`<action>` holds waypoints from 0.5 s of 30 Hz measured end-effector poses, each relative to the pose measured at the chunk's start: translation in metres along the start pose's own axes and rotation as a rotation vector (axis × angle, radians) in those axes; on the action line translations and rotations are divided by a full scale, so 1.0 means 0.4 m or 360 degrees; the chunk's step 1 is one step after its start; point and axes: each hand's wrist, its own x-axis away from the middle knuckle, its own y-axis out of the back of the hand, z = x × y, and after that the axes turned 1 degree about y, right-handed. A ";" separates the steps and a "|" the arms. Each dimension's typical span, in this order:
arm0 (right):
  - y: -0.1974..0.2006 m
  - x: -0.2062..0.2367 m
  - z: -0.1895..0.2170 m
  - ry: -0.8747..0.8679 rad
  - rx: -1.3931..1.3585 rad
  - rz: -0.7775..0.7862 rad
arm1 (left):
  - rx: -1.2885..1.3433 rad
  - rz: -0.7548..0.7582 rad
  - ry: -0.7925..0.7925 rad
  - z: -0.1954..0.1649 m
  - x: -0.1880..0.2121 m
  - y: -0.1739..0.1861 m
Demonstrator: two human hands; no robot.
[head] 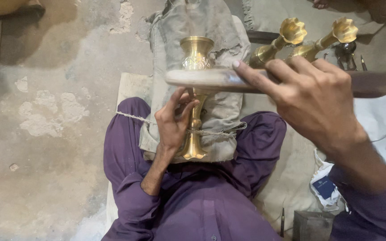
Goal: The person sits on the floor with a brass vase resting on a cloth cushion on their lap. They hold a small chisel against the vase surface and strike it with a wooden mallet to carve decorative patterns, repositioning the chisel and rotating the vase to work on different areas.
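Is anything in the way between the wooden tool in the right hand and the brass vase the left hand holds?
Nothing visible. The right hand holds the wooden tool directly across the brass vase, which the left hand grips at the stem.

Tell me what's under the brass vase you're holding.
The brass vase lies on a worn grey cloth pad tied with string across the lap. The left hand grips its stem; the right hand's wooden tool hides the middle.

A goblet-shaped vessel lies on a padded cloth block resting between the seated person's knees on the floor, the left hand around its stem, the right hand holding a flat tool across it, and two more vessels behind to the right.
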 end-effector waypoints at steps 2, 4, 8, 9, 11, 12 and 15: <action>0.004 0.018 0.001 0.0065 0.0206 -0.0084 | 0.0006 0.0036 0.0045 -0.001 0.005 0.004; -0.008 0.028 0.010 -0.0135 -0.0202 0.0006 | 0.0040 0.0053 0.0038 0.001 0.007 0.004; -0.032 0.048 0.005 0.0015 0.0316 -0.0079 | -0.0039 0.0043 -0.0014 0.009 0.008 0.004; -0.039 0.054 0.006 -0.0141 -0.0033 -0.0044 | -0.0048 0.0049 0.0002 0.012 0.009 0.004; -0.055 0.066 0.007 -0.0448 -0.0727 0.0023 | -0.0062 0.0059 0.0027 0.018 0.009 0.004; -0.055 0.079 0.004 -0.0325 -0.0452 0.0011 | -0.0098 0.0090 -0.0005 0.021 0.010 0.007; -0.062 0.121 -0.002 -0.0135 0.0008 -0.0007 | -0.0229 0.0109 -0.0167 0.030 0.003 0.019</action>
